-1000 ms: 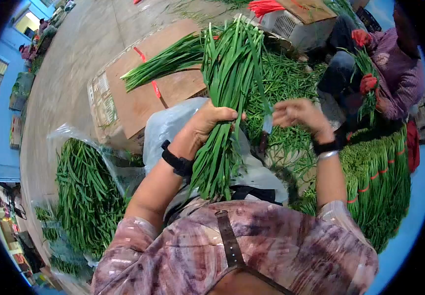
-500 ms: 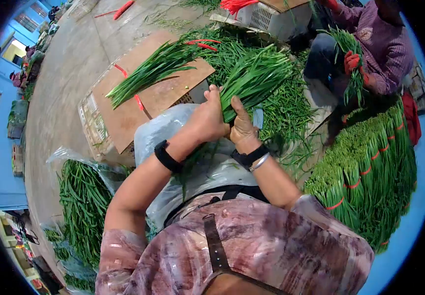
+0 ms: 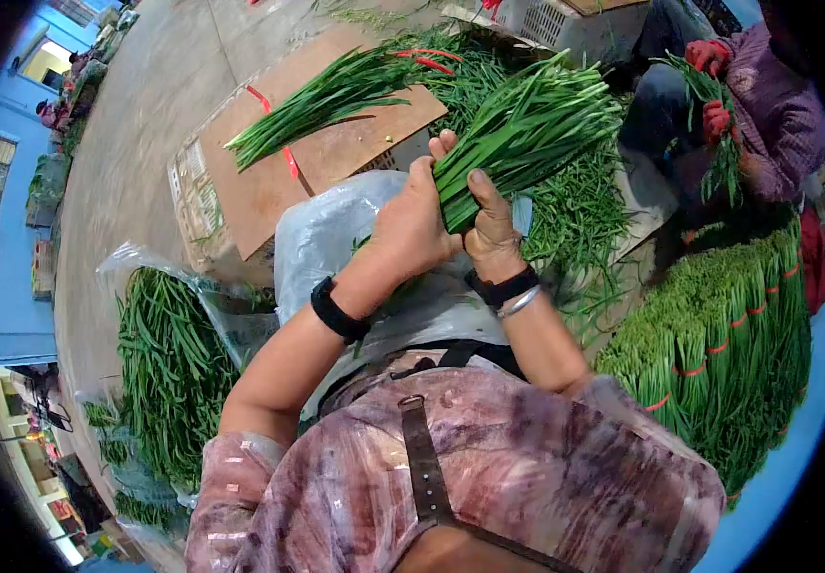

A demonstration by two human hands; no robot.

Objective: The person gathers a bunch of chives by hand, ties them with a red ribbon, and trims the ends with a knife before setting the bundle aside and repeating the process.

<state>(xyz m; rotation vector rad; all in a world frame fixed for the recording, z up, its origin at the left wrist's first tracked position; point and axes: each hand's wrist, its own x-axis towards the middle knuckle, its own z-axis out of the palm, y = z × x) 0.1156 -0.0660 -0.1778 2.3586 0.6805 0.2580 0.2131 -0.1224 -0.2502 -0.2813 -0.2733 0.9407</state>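
Observation:
Between my two hands is a thick bunch of garlic chives [image 3: 532, 124], its pale cut ends pointing up and to the right. My left hand [image 3: 417, 210] wraps round the bunch's lower left side. On the other side, my right hand [image 3: 492, 224] grips it with the thumb pointing up along the leaves. Part of the fingers is hidden behind the leaves. Another bunch of chives [image 3: 327, 105] lies on a brown board [image 3: 260, 210], across a red tie strip [image 3: 290, 162]. Clear plastic sheeting [image 3: 322, 224] covers my lap below the hands.
Loose chives [image 3: 575, 205] lie in a heap beyond my hands. Tied bundles [image 3: 718, 334] with red bands stand at the right. At the left, more greens [image 3: 169, 363] sit in plastic. A co-worker in red gloves [image 3: 715, 119] holds chives at the upper right, near a white crate [image 3: 537, 24].
The bunch in my hands has tipped further up and right and looks more fanned at its pale ends. The view has shifted slightly. The co-worker's two gloves are now both on their chives.

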